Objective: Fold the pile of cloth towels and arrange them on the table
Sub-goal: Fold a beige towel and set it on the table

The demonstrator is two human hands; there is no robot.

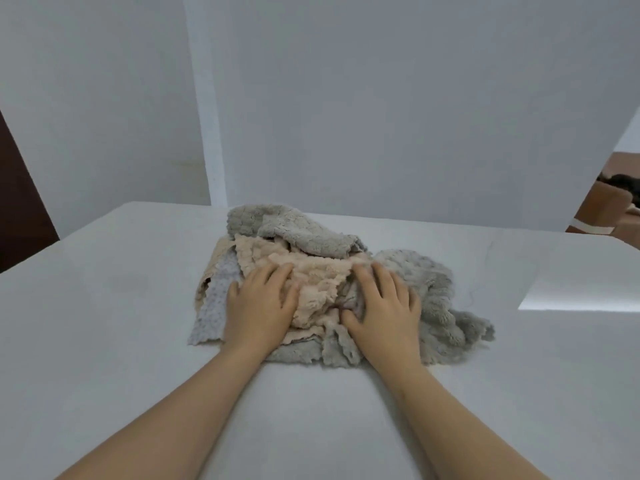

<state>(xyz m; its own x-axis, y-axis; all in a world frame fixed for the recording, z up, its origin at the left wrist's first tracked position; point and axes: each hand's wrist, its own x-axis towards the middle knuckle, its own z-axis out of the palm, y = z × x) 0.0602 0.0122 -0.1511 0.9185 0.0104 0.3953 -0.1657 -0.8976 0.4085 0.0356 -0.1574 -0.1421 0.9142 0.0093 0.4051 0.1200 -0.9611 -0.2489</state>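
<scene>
Straight, slightly spread fingers (277,271) of the left hand (258,306) press flat on a fluffy peach towel (311,271); the right hand (381,310) lies flat likewise, perhaps touching grey fleece towels (433,292), all heaped mid-way across the white desk (104,306).

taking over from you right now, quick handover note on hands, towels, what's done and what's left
Left hand: open, flat on the peach towel atop the pile.
Right hand: open, flat on the pile beside it.
Towels: all crumpled in that one pile on the table; grey towels at back and right, a pale towel at left.
Done: nothing folded.
Left: pull out, fold and arrange every towel.
</scene>
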